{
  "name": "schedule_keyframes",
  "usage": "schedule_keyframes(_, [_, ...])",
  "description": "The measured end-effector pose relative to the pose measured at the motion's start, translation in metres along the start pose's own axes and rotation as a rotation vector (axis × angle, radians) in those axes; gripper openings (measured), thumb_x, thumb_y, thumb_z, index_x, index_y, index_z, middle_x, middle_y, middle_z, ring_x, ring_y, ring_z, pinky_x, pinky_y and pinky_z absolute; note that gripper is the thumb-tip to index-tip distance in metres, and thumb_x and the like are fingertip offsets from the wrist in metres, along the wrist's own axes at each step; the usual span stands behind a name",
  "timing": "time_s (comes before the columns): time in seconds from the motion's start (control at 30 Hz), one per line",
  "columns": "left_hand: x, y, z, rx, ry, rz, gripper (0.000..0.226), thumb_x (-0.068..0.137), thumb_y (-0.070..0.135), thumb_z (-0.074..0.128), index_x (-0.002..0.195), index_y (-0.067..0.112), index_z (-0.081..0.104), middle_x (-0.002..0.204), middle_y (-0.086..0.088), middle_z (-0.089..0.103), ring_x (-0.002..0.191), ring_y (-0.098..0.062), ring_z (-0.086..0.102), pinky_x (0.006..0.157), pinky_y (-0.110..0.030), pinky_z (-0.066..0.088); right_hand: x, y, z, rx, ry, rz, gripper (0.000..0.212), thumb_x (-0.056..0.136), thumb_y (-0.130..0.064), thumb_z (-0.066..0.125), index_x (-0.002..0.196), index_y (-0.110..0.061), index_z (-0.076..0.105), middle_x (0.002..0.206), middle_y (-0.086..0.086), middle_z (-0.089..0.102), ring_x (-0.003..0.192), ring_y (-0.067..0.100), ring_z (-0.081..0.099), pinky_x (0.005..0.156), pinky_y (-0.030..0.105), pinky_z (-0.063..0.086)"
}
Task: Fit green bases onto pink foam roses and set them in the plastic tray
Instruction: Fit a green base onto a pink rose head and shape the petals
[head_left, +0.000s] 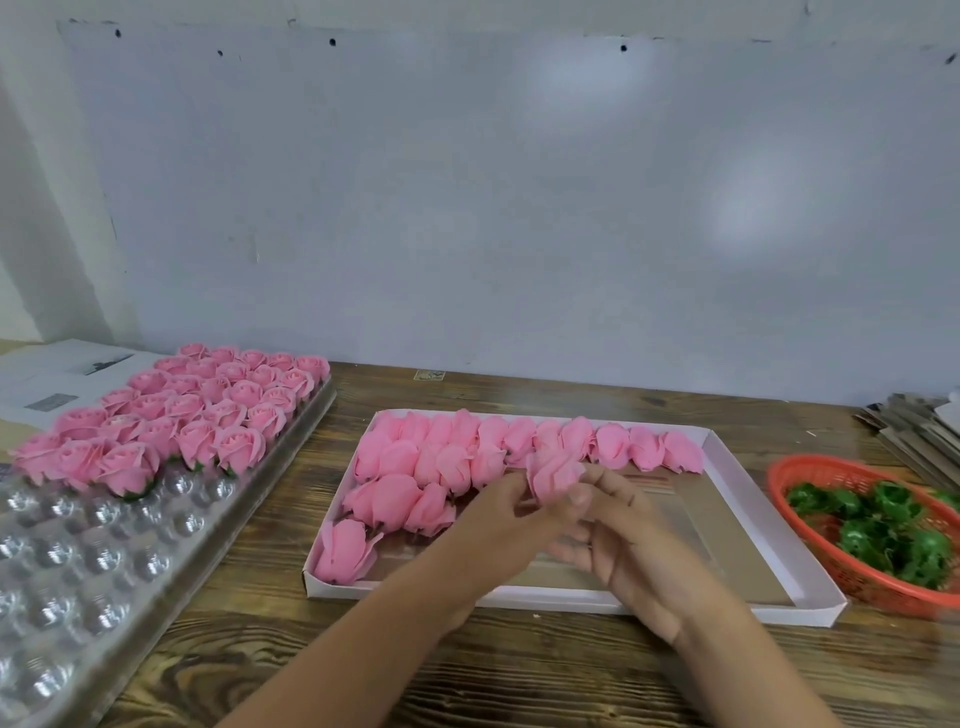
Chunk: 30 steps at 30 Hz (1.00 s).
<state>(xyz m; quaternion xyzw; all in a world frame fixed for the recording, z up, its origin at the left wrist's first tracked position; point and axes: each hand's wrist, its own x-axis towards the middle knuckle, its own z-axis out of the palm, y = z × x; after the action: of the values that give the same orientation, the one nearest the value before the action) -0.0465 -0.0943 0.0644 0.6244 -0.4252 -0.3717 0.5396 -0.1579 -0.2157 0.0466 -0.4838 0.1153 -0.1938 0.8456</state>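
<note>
A pink foam rose (553, 475) is held above the shallow white box (571, 600), pinched between my left hand (504, 525) and my right hand (618, 540). Whether a green base is under it I cannot tell; my fingers hide its bottom. Several loose pink roses (457, 462) lie on their sides in the box's far and left parts. Green bases (878, 530) fill a red basket (841, 571) at the right. The clear plastic tray (78, 561) on the left holds several upright finished roses (197, 410) in its far half.
The wooden table (322, 654) carries everything. A stack of flat grey sheets (914, 426) lies at the far right edge. Papers (52, 374) lie behind the tray at the far left. A pale wall rises right behind the table.
</note>
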Motion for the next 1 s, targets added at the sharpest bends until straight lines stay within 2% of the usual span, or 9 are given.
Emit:
schedule_keyframes(0.1, [0.006, -0.006, 0.015, -0.04, 0.151, 0.066, 0.015, 0.09, 0.05, 0.067, 0.105, 0.048, 0.068, 0.106, 0.018, 0.075, 0.101, 0.002, 0.069, 0.082, -0.018, 0.056, -0.002, 0.004, 0.002, -0.012, 0.01, -0.042, 0.038, 0.08, -0.015, 0.073, 0.115, -0.005, 0.064, 0.118, 0.028, 0.065, 0.103, 0.032, 0.068, 0.077, 0.037, 0.058])
schedule_keyframes(0.2, [0.008, -0.015, 0.021, -0.108, 0.25, 0.1, 0.017, 0.09, 0.042, 0.065, 0.104, 0.034, 0.072, 0.104, 0.007, 0.076, 0.101, -0.006, 0.071, 0.09, -0.031, 0.057, -0.003, 0.009, 0.002, 0.03, -0.015, -0.056, 0.047, 0.083, -0.006, 0.071, 0.126, 0.004, 0.054, 0.124, 0.031, 0.061, 0.109, 0.034, 0.064, 0.087, 0.04, 0.057])
schedule_keyframes(0.3, [0.005, -0.015, 0.02, -0.156, 0.244, 0.14, 0.016, 0.088, 0.04, 0.063, 0.092, 0.029, 0.074, 0.096, 0.002, 0.077, 0.094, -0.008, 0.072, 0.078, -0.021, 0.055, -0.003, 0.011, 0.007, 0.019, -0.019, -0.068, 0.042, 0.08, -0.002, 0.07, 0.121, -0.002, 0.06, 0.119, 0.023, 0.065, 0.106, 0.029, 0.066, 0.093, 0.038, 0.054])
schedule_keyframes(0.4, [0.002, -0.013, 0.018, -0.211, 0.244, 0.155, 0.016, 0.083, 0.035, 0.066, 0.092, 0.027, 0.075, 0.094, -0.001, 0.077, 0.091, -0.009, 0.072, 0.075, -0.018, 0.055, -0.003, 0.013, 0.011, 0.071, -0.022, -0.043, 0.043, 0.079, -0.002, 0.067, 0.122, -0.001, 0.06, 0.118, 0.02, 0.067, 0.102, 0.026, 0.067, 0.088, 0.033, 0.056])
schedule_keyframes(0.57, [0.0, -0.012, 0.013, -0.288, 0.252, 0.113, 0.03, 0.078, 0.034, 0.072, 0.103, 0.02, 0.076, 0.095, -0.012, 0.075, 0.088, -0.014, 0.071, 0.075, -0.024, 0.057, -0.004, 0.02, 0.017, 0.2, -0.061, 0.069, 0.035, 0.084, -0.001, 0.061, 0.118, 0.001, 0.061, 0.097, 0.017, 0.068, 0.081, 0.02, 0.068, 0.071, 0.027, 0.059])
schedule_keyframes(0.67, [-0.004, -0.009, 0.014, -0.322, 0.27, 0.055, 0.031, 0.08, 0.031, 0.074, 0.108, 0.018, 0.077, 0.093, -0.014, 0.072, 0.084, -0.023, 0.063, 0.077, -0.038, 0.056, -0.006, 0.022, 0.023, 0.242, -0.15, 0.136, 0.035, 0.076, -0.007, 0.078, 0.111, -0.005, 0.072, 0.093, 0.012, 0.07, 0.079, 0.019, 0.069, 0.069, 0.027, 0.059])
schedule_keyframes(0.73, [-0.006, -0.007, 0.014, -0.305, 0.278, 0.052, 0.017, 0.091, 0.024, 0.074, 0.107, 0.02, 0.078, 0.1, -0.017, 0.075, 0.086, -0.024, 0.066, 0.081, -0.044, 0.057, -0.006, 0.023, 0.024, 0.237, -0.186, 0.143, 0.048, 0.071, -0.014, 0.085, 0.115, -0.005, 0.07, 0.102, 0.014, 0.07, 0.085, 0.02, 0.069, 0.072, 0.028, 0.058])
schedule_keyframes(0.87, [-0.009, -0.004, 0.013, -0.275, 0.307, 0.067, 0.014, 0.094, 0.021, 0.07, 0.106, 0.019, 0.078, 0.1, -0.015, 0.077, 0.084, -0.019, 0.072, 0.075, -0.038, 0.06, -0.005, 0.028, 0.027, 0.194, -0.212, 0.113, 0.054, 0.081, -0.013, 0.074, 0.131, 0.0, 0.057, 0.129, 0.021, 0.061, 0.108, 0.026, 0.065, 0.087, 0.033, 0.056])
schedule_keyframes(1.0, [-0.011, -0.002, 0.012, -0.289, 0.296, 0.067, 0.051, 0.063, 0.048, 0.077, 0.099, 0.012, 0.077, 0.097, -0.02, 0.075, 0.075, -0.018, 0.068, 0.061, -0.031, 0.056, -0.007, 0.027, 0.031, 0.162, -0.174, 0.149, 0.044, 0.067, -0.022, 0.087, 0.103, -0.003, 0.07, 0.092, 0.013, 0.066, 0.078, 0.02, 0.065, 0.068, 0.029, 0.056])
